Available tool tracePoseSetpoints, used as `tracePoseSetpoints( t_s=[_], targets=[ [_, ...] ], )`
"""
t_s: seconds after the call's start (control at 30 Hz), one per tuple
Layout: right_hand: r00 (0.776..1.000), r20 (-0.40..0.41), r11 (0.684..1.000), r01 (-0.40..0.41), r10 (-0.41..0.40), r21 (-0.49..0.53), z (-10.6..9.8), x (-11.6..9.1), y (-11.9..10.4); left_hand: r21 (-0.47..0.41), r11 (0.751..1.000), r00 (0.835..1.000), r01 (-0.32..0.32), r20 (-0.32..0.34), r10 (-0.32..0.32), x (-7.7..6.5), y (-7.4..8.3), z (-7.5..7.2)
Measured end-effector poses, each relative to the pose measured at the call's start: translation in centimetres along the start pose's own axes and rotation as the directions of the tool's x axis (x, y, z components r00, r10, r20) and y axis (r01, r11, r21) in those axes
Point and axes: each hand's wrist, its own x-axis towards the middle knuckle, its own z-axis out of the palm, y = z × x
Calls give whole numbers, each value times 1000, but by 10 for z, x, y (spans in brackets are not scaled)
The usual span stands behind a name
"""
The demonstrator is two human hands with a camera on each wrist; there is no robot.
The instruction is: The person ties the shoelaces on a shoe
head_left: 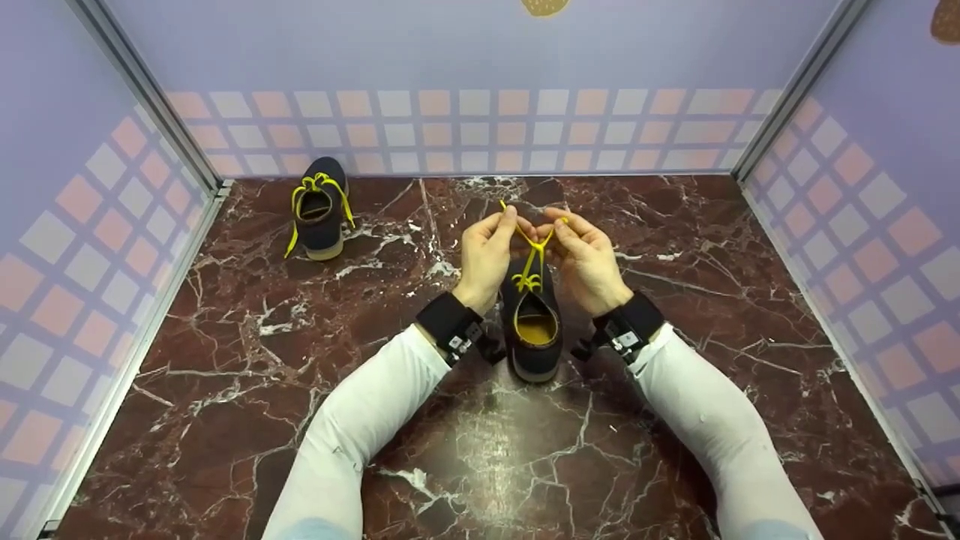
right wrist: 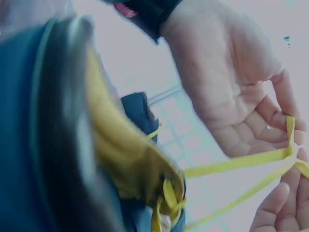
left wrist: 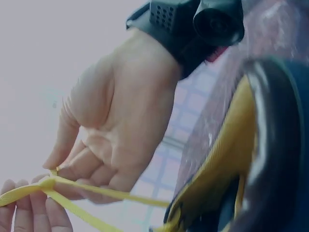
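Note:
A dark low shoe (head_left: 536, 367) with a yellow lining stands upright on the table, its heel toward me. Above its toe half, the two ends of its yellow shoelace (head_left: 538, 246) spread into a Y from a crossing. My left hand (head_left: 484, 259) pinches one end between thumb and fingers, and its tip pokes out above. The other end is pinched by my right hand (head_left: 589, 262). Both wrist views show a small twist or knot in the shoelace (left wrist: 47, 183) close to the fingers, with two strands running taut down to the shoe (right wrist: 41, 130). The fingers partly hide the shoe's toe.
A matching dark shoe (head_left: 324, 234), its yellow laces tied in a bow, stands at the back left of the marbled table (head_left: 480, 450). Lilac walls with a checked band (head_left: 472, 131) close off the back and both sides.

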Motion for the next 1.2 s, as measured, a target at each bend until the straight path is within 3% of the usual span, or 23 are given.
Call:
tracePoseSetpoints(
  t_s=[0.13,0.27,0.53,0.87,1.2],
  targets=[
    [999,7,997,-42,41,65,2,1,-1,-134,990,999,37,-3,-38,0,1,4],
    [998,-8,987,-67,69,143,4,0,-2,-266,961,997,77,-8,-83,0,2,5],
    [994,-68,942,-57,84,331,8,-3,-3,-415,904,993,108,2,-118,0,-1,4],
    [998,-3,900,-62,70,432,5,-3,-6,-459,886,993,69,-55,-105,-6,-4,3],
    [999,0,914,-43,47,404,-9,-2,-8,-433,896,990,96,-48,-129,-4,-9,-13]
  ],
)
